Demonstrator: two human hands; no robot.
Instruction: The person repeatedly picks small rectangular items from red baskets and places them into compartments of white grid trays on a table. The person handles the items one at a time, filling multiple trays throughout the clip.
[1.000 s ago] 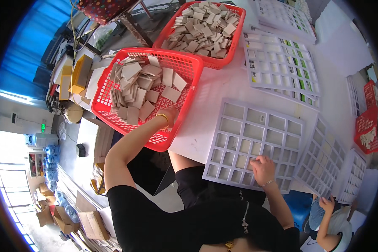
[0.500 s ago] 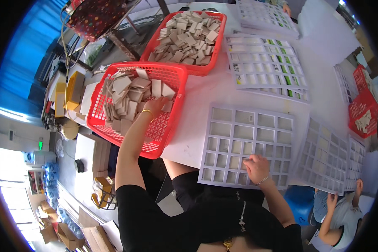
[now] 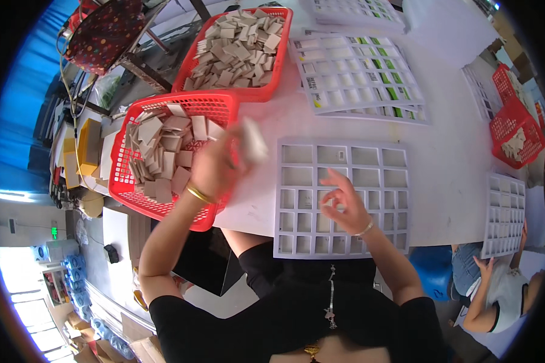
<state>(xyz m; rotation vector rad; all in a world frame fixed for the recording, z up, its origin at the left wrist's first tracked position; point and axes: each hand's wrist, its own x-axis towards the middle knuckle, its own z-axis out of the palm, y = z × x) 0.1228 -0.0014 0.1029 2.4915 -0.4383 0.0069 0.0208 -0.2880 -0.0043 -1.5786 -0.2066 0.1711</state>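
since half a second ago, left hand (image 3: 215,166) has lifted out of the red basket (image 3: 163,106) — fingers grasping a blurred stack of pale cards (image 3: 252,142) beside the white tray (image 3: 342,196). right hand (image 3: 344,209) hovers over the tray's cells, fingers loosely spread, empty.

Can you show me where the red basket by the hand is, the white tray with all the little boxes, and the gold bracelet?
red basket (image 3: 140,204): head view, on its near rim.
white tray (image 3: 339,171): head view, on a rib between compartments.
gold bracelet (image 3: 197,194): head view, on the band around the left wrist.
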